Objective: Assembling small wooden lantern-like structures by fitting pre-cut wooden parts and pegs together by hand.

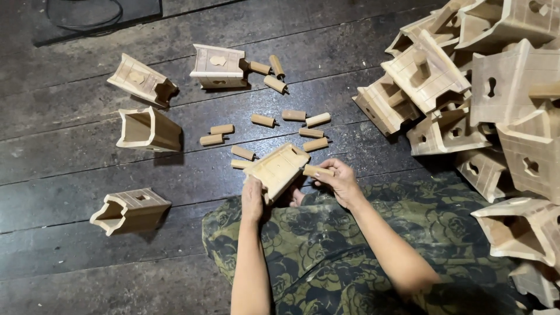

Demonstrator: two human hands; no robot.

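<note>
A person sits on a dark wooden floor (87,169). The left hand (252,200) grips a small wooden box (279,169) by its near corner, fingers closed on it, just above the lap. The right hand (340,181) pinches a short wooden peg (318,171) against the box's side. More pegs (263,121) lie scattered on the floor just beyond. A big pile of boxes (490,99) sits to the right, and four loose boxes (149,129) lie to the left.

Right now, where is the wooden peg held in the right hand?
In the head view, the peg lies right of centre, in the right hand, against the wooden box.
</note>
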